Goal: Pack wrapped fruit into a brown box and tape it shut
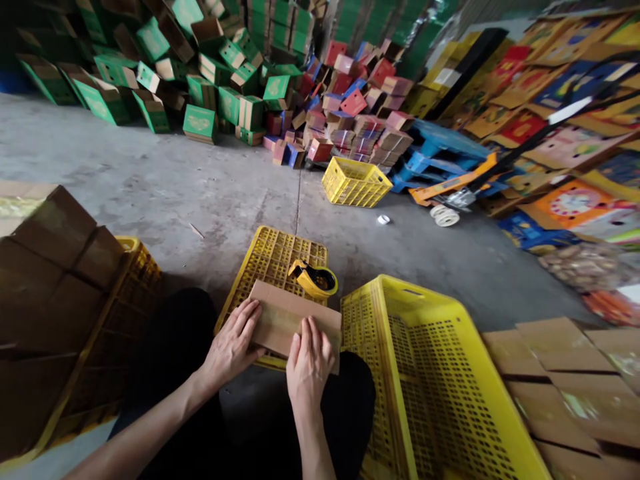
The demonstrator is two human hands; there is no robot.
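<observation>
A small brown cardboard box [285,317] lies in front of me over the near end of an upturned yellow crate [270,250]. At the box's left end, my left hand [235,343] grips it, fingers over the top edge and thumb low on the near side. My right hand [311,363] is closed over the near edge towards the right, its fingers pressed together on the top face. Just beyond the box, a yellow tape dispenser [317,279] rests on the crate.
An open yellow crate [383,347] stands at my right, beside stacked cardboard boxes [565,373]. On the left, another crate [143,267] holds brown boxes [55,267]. Farther off are a small yellow crate [356,183], a pallet jack [455,187] and heaped green boxes [200,123].
</observation>
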